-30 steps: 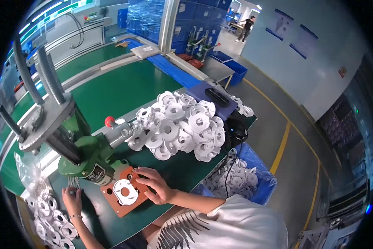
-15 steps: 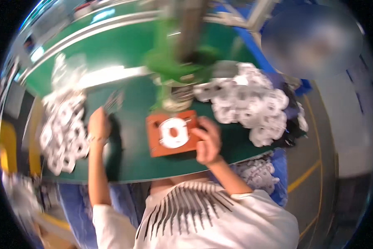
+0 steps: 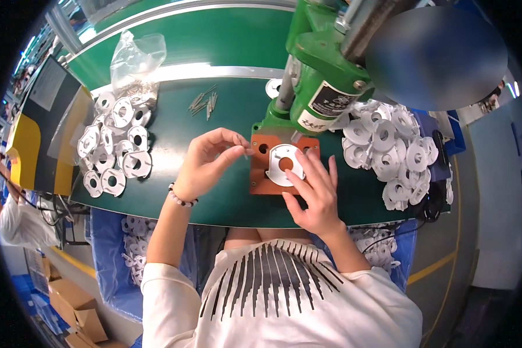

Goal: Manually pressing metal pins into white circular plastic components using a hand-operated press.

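Note:
A white plastic ring-shaped part (image 3: 276, 173) lies flat on the orange fixture block (image 3: 261, 187), its round hole showing the orange beneath. My right hand (image 3: 316, 200) has its fingers spread, the fingertips resting on the right side of that part. Just left of the block, my left hand (image 3: 206, 162) pinches what looks like a thin metal pin (image 3: 246, 154) between thumb and forefinger. Several loose metal pins (image 3: 204, 104) lie on the table beyond my left hand. The green press (image 3: 324, 87) stands right behind the block, its head above the block's far edge.
Piles of white plastic parts lie on the green table (image 3: 174, 203) at left (image 3: 113, 142) and right (image 3: 388, 151). A clear plastic bag (image 3: 136, 58) stands at the back left. Blue-lined bins (image 3: 113, 261) with more parts sit below the front edge. Black cable (image 3: 432, 206) lies at right.
My left hand has come from near the loose pins to the block's left edge. My right fingers have moved from the block's right side onto the white part. The view has shifted.

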`<state>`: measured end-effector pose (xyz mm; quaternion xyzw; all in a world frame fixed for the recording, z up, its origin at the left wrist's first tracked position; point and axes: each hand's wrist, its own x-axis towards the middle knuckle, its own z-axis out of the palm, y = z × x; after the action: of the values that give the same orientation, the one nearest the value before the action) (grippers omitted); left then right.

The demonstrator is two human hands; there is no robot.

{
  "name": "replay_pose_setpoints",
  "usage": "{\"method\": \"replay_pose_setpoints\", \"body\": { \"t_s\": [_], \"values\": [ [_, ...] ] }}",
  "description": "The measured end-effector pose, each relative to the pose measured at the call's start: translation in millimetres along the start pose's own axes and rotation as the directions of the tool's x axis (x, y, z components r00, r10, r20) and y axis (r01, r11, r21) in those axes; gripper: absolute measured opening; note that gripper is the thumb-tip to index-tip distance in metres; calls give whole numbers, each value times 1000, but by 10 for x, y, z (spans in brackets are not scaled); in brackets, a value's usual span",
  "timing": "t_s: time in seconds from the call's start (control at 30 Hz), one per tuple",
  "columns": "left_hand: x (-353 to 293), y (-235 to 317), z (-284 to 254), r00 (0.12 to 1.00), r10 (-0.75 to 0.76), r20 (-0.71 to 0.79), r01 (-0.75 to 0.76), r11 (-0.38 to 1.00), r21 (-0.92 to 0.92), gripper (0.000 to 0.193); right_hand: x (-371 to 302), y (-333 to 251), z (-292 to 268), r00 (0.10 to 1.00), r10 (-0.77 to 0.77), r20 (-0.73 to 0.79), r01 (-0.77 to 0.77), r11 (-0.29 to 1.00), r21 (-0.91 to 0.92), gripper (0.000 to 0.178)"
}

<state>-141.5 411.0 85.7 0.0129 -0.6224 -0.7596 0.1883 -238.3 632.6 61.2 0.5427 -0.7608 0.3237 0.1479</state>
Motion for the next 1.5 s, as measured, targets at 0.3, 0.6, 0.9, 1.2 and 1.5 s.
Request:
{"method": "replay_pose_setpoints", "body": {
  "t_s": [0.3,0.6,0.9,1.2,1.5],
  "values": [
    [308,-362,533,945,320,-73,-210,762,613,13,-87,62,106,999,-3,-43,6,999,48,37],
    [332,-381,528,946,323,6,-225,644,732,13,-95,78,133,998,-4,-61,7,998,56,34],
    [350,-387,553,948,317,-20,-208,669,713,13,-94,84,124,998,-3,-57,7,998,59,34],
    [334,-430,555,934,357,18,-241,593,768,18,-78,78,126,998,-5,-62,8,999,53,34],
    [343,-424,534,941,338,32,-242,602,761,18,30,216,56,964,174,-199,-64,883,465,37]
  ]
}}
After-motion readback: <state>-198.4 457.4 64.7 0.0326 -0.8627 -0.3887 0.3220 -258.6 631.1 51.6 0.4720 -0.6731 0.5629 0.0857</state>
